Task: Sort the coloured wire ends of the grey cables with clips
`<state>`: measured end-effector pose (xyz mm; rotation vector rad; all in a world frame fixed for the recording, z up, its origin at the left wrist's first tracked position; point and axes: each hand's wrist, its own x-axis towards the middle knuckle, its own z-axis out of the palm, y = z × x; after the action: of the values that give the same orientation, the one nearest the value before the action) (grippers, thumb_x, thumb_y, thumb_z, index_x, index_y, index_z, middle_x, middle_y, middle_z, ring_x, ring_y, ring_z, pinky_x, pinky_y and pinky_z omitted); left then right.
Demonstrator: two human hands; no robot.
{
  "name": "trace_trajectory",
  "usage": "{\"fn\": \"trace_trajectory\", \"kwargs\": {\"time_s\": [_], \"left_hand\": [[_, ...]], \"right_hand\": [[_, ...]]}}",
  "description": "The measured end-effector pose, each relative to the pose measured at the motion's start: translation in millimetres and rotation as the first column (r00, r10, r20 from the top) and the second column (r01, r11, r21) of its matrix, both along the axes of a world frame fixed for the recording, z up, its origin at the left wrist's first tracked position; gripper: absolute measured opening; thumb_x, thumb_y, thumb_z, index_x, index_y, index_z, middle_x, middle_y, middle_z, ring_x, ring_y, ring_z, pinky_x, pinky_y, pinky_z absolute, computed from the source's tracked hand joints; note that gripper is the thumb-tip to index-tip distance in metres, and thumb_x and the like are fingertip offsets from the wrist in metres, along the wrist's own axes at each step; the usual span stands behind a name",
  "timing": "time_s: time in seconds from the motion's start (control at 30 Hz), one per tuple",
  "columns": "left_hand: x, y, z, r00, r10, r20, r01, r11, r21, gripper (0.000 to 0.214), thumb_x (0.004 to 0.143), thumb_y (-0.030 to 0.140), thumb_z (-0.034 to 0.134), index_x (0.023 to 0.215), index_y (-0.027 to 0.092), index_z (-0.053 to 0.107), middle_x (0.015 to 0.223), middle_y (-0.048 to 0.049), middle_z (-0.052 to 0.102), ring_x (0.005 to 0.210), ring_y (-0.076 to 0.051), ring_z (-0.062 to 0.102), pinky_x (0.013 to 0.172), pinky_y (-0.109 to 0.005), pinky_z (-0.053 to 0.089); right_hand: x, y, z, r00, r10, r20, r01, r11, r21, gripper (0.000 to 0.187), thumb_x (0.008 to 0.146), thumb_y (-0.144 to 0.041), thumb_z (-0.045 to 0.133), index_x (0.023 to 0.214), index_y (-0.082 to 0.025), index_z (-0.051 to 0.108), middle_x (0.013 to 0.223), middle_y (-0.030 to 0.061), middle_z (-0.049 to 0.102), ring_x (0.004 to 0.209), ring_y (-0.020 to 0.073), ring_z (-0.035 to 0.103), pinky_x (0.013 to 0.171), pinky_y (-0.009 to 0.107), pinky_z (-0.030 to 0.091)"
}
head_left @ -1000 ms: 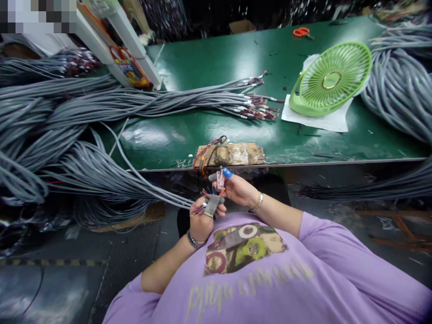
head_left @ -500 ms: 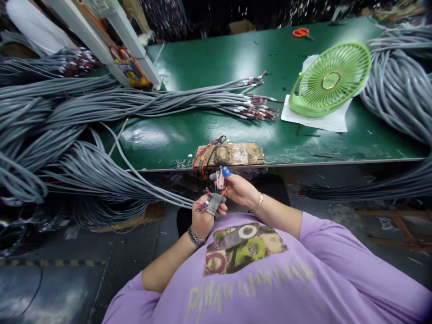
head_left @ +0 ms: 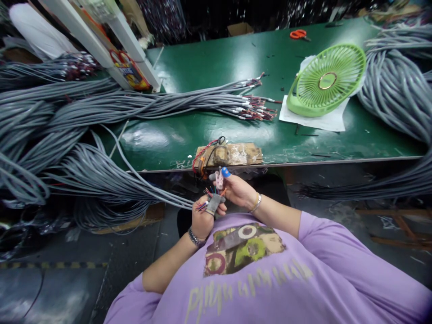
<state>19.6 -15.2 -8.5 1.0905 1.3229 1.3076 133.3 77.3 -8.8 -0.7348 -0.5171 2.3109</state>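
Observation:
My left hand (head_left: 203, 218) is closed around the end of several grey cables (head_left: 172, 199) that come in from the left, just below the table's front edge. Thin coloured wires (head_left: 212, 193) fan out above a grey cover on its thumb. Close beside it, my right hand (head_left: 240, 191) pinches a small pale pink clip-like piece (head_left: 219, 180) between a blue-capped thumb and a grey-covered finger. The right hand's lower fingers are near the wire ends; whether they touch them is hard to see.
A wooden block (head_left: 243, 154) with red and black leads sits at the edge of the green table (head_left: 162, 144). Behind lies a bundle of grey cables (head_left: 189, 100) with stripped ends. A green fan (head_left: 327, 81), orange scissors (head_left: 299, 34) and coiled cables (head_left: 398, 94) are to the right.
The view has shifted very slightly, so the fan and scissors appear a little further left. Both hands keep nearly the same pose and hold.

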Motion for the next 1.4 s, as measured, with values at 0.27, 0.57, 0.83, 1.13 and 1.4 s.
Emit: {"fn": "trace_trajectory", "kwargs": {"time_s": [0.27,0.57,0.83,1.13,1.4], "left_hand": [[-7.3,-10.3,3.3,0.999,-0.005,-0.043,0.003,0.999,-0.036,0.028,0.087,0.039,0.057,0.077,0.015,0.066,0.064,-0.0029,0.07,0.049,-0.012,0.062,0.051,-0.024,0.051],[-3.9,-0.1,8.8,0.984,-0.151,-0.09,0.137,0.979,-0.149,0.031,0.081,0.042,0.063,0.068,0.015,0.065,0.057,-0.0041,0.068,0.046,-0.013,0.062,0.049,-0.023,0.051],[-8.8,2.8,0.6,0.981,-0.19,-0.036,0.178,0.96,-0.217,0.035,0.083,0.044,0.061,0.065,0.014,0.065,0.055,-0.0049,0.068,0.048,-0.014,0.064,0.051,-0.024,0.053],[-8.1,1.2,3.8,0.991,-0.112,-0.073,0.101,0.984,-0.147,0.035,0.082,0.046,0.061,0.069,0.014,0.064,0.059,-0.0057,0.07,0.048,-0.015,0.065,0.052,-0.026,0.054],[-8.0,-4.3,-1.3,1.0,-0.022,-0.015,0.02,0.994,-0.111,0.034,0.084,0.046,0.06,0.073,0.014,0.064,0.062,-0.0055,0.071,0.05,-0.016,0.065,0.053,-0.027,0.055]], "right_hand": [[19.0,0.5,-9.5,0.965,0.262,0.003,-0.262,0.965,-0.014,0.052,0.077,-0.063,0.061,0.084,-0.012,0.066,0.075,0.0035,0.062,0.059,0.0086,0.052,0.052,0.02,0.043],[26.6,-2.3,-2.5,0.932,0.248,0.266,-0.326,0.893,0.309,0.037,0.057,-0.038,0.084,0.07,-0.012,0.061,0.058,-0.0025,0.056,0.051,0.0058,0.045,0.049,0.018,0.034],[30.2,-2.9,-0.6,0.938,0.176,0.3,-0.296,0.857,0.423,0.037,0.063,-0.043,0.08,0.08,-0.012,0.066,0.07,0.0002,0.062,0.058,0.0083,0.051,0.057,0.023,0.041],[17.8,-9.7,-5.8,0.953,0.129,0.273,-0.229,0.897,0.377,0.041,0.06,-0.046,0.082,0.071,-0.013,0.061,0.058,-0.0015,0.057,0.052,0.0076,0.048,0.051,0.021,0.037],[13.3,-10.5,-4.5,0.945,0.084,0.317,-0.211,0.896,0.39,0.039,0.059,-0.045,0.082,0.065,-0.013,0.06,0.056,-0.001,0.055,0.05,0.0081,0.046,0.049,0.022,0.035]]}}
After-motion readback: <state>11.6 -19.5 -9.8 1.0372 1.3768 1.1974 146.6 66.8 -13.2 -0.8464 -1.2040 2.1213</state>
